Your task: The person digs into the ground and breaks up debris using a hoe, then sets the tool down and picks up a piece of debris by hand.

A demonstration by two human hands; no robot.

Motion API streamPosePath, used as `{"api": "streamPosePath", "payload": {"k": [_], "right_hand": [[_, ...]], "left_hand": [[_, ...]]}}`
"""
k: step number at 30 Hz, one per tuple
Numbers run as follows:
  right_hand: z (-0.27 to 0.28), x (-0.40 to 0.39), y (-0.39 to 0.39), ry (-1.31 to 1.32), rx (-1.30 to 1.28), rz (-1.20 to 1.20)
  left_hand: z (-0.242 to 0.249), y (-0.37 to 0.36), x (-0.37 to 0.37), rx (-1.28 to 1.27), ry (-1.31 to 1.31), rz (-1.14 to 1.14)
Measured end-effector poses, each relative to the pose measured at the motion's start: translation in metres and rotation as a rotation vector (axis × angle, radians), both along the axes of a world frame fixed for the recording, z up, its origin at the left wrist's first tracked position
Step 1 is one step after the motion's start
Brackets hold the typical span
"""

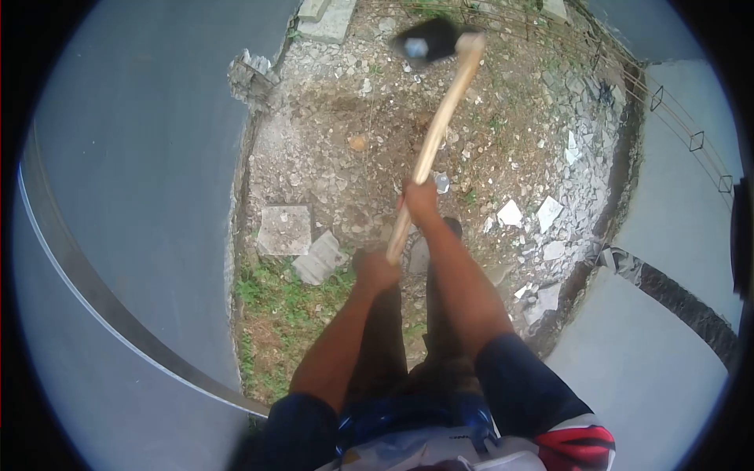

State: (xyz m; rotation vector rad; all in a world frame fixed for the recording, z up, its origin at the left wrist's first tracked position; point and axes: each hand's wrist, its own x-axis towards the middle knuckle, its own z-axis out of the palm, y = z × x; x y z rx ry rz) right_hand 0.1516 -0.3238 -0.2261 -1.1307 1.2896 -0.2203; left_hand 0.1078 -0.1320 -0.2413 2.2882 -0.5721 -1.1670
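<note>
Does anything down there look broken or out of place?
Yes: jagged white shards lie scattered over the ground, right of the wooden handle, apparently broken. A ragged grey chunk also interrupts the left grey surface's edge, looking crumbled.

Left hand (378, 275): one. Right hand (422, 202): one. Long-handled tool (437, 133): one. Dark sleeves (526, 385): two. Trouser legs (381, 330): two. Slabs (284, 230) just left of legs: two. Wire squares (697, 141), far right: three. White shards (510, 213): several.

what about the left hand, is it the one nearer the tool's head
No, the left hand grips near the handle's lower end, while the right hand is farther up toward the blurred head.
</note>
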Motion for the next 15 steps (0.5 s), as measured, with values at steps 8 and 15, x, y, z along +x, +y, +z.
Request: {"api": "streamPosePath", "payload": {"k": [8,15], "right_hand": [[-0.02,0.058,-0.102,-0.038,0.543,0.176],[-0.025,-0.069,0.058,0.155,0.504,0.068]], "left_hand": [[0.15,-0.107,0.092,0.014,0.443,0.135],[0.09,0.079,-0.098,0.259,0.281,0.054]]}}
